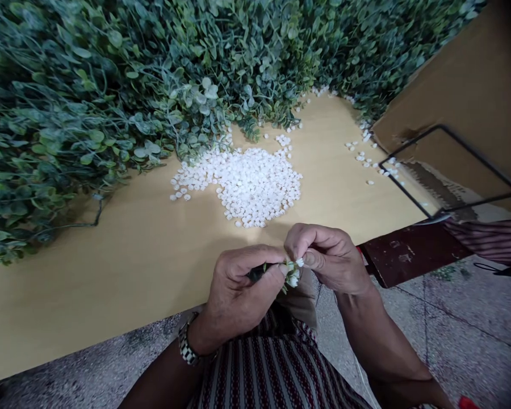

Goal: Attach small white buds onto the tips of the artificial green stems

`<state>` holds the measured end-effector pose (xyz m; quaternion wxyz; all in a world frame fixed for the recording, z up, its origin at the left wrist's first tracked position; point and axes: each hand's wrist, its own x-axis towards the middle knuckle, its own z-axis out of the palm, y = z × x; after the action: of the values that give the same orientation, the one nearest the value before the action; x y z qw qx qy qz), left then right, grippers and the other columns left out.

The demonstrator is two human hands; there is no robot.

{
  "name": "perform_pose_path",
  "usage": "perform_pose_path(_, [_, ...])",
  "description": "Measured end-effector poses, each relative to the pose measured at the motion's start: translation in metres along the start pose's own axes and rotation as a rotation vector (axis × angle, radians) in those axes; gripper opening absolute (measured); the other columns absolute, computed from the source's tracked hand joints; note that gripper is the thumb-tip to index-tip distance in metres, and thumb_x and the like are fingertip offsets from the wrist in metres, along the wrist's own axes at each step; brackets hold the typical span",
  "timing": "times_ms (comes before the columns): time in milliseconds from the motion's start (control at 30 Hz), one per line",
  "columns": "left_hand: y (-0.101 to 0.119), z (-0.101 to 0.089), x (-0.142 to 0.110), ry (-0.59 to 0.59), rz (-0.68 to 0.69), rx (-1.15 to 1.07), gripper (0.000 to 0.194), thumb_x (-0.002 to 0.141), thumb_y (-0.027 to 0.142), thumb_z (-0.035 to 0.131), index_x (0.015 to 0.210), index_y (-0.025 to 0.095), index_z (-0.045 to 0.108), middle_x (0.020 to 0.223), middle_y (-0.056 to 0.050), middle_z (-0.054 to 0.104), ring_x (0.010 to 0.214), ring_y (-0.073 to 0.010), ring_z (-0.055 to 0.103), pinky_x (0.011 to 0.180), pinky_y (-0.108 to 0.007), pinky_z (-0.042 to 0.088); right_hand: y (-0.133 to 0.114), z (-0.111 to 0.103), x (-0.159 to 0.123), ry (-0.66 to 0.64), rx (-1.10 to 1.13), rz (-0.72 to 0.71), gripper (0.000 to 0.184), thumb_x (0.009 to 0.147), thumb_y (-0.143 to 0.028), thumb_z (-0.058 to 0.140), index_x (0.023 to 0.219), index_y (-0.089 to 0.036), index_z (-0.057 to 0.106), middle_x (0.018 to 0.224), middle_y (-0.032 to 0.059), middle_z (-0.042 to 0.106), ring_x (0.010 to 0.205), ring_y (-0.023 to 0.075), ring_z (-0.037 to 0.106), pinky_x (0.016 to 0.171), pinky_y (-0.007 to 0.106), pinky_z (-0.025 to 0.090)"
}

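Close to the table's front edge, my left hand [249, 289] pinches a small artificial flower sprig [293, 279] with green leaves and white blossoms. My right hand [334, 258] meets it from the right, thumb and forefinger closed on a small white flower piece [300, 262] at the sprig's tip. Whether that piece is fixed to the stem I cannot tell. My fingers cover most of the stem. Just beyond my hands a pile of small white beads or flower pieces [255, 182] is spread on the table.
A thick mass of artificial greenery [162, 74] covers the back of the tan table [153, 244]. On the right stand a cardboard box [464, 96] and a black wire frame [481, 156], with loose white pieces [366, 163] near them. A dark red bench [413, 253] is below.
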<state>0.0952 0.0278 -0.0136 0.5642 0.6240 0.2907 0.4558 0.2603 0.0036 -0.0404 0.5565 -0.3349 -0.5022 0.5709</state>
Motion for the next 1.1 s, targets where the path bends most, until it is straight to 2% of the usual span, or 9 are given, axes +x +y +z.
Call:
perform_pose_path(300, [0.0034, -0.0006, -0.0002, -0.013, -0.038, 0.177, 0.019, 0.072, 0.006, 0.057, 0.066, 0.017, 0.071, 0.052, -0.002, 0.065, 0.049, -0.0133, 0.060, 0.047, -0.022, 0.050, 0.0003, 0.0025, -0.0001, -0.022, -0.001, -0.047, 0.006, 0.081, -0.024, 0.065, 0.077, -0.019, 0.066, 0.069, 0.0006, 0.057, 0.062, 0.0107, 0.052, 0.056, 0.024, 0.043])
perform_pose_path(1100, [-0.0024, -0.0023, -0.0019, -0.060, -0.030, 0.185, 0.020, 0.074, 0.005, 0.054, 0.063, 0.015, 0.067, 0.055, -0.002, 0.064, 0.054, -0.0133, 0.061, 0.054, -0.023, 0.051, 0.0033, -0.0012, -0.0037, -0.011, -0.153, -0.062, 0.006, 0.082, -0.023, 0.063, 0.079, -0.019, 0.065, 0.070, 0.0013, 0.058, 0.065, 0.0122, 0.053, 0.059, 0.027, 0.043])
